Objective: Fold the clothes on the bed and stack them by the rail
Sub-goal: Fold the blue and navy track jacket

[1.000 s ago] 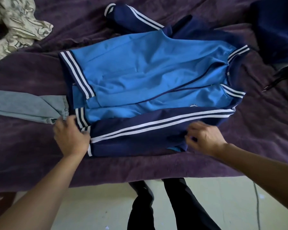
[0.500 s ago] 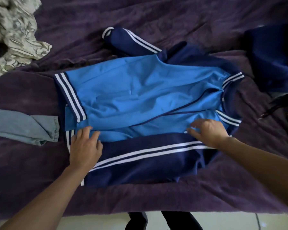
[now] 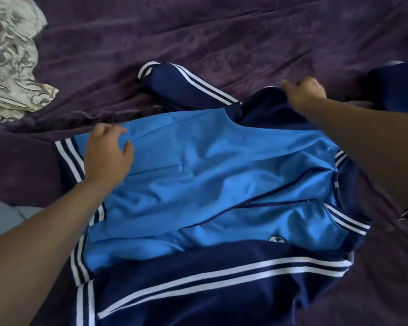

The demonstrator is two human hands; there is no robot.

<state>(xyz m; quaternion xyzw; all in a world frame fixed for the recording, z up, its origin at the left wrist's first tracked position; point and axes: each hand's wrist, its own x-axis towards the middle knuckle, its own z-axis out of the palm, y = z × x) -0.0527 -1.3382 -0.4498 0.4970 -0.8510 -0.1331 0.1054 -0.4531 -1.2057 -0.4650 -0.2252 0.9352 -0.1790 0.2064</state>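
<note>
The track jacket (image 3: 210,175) lies flat across the purple bedspread (image 3: 222,31), front up. Its near sleeve (image 3: 210,276) is already folded over the lower body and its far sleeve (image 3: 186,85) is still flung out toward the back of the bed. The right hand (image 3: 303,92) has its fingers curled tight on the navy cloth at the far shoulder, bunching it. The left hand (image 3: 107,156) sits over the light-blue panel by the far hem corner, fingers spread and only slightly bent, thumb apart, not yet pinching anything that I can make out. From the sheen and the soft ripples I'd call this a thin, slick knit: light, floppy, with no stiffness to keep a crease, and likely to slide over itself and over the plush cover. So it wants holding at the firmer parts, the striped ribbed hem, the shoulder seam and the cuff, with both ends lifted together and each fold pressed flat. A patterned cloth (image 3: 12,67) lies at the far left, a pale blue garment (image 3: 0,220) just beside the hem, and another dark navy garment (image 3: 398,85) off to the right
</note>
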